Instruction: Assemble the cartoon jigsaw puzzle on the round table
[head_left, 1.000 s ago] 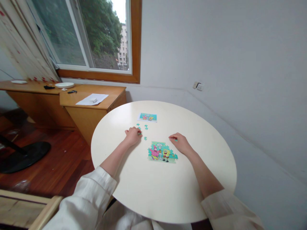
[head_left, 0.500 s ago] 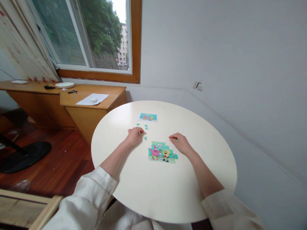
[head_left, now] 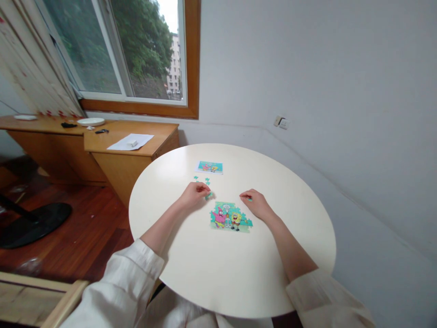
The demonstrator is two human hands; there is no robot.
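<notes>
A partly joined jigsaw puzzle [head_left: 225, 217] with cartoon characters on a teal ground lies flat on the round white table [head_left: 218, 273]. Just beyond its upper left corner, my left hand [head_left: 194, 195] pinches a small teal puzzle piece [head_left: 210, 194] between thumb and fingertips. To the right of the puzzle, my right hand [head_left: 257, 205] rests low with its fingers closed, and a bit of teal piece [head_left: 250, 198] shows beneath them. Several loose puzzle pieces [head_left: 207, 181] lie beyond my left hand; some are partly covered by it.
A picture card [head_left: 210, 167] of the same cartoon lies farther back on the table. Left of the table stands a wooden desk [head_left: 164, 132] with a paper sheet [head_left: 123, 142] and a white plate [head_left: 91, 121]. A plain wall borders the right side.
My left hand has moved slightly right and nearer the puzzle, with the small piece in its fingertips. My right hand stays almost still beside the puzzle.
</notes>
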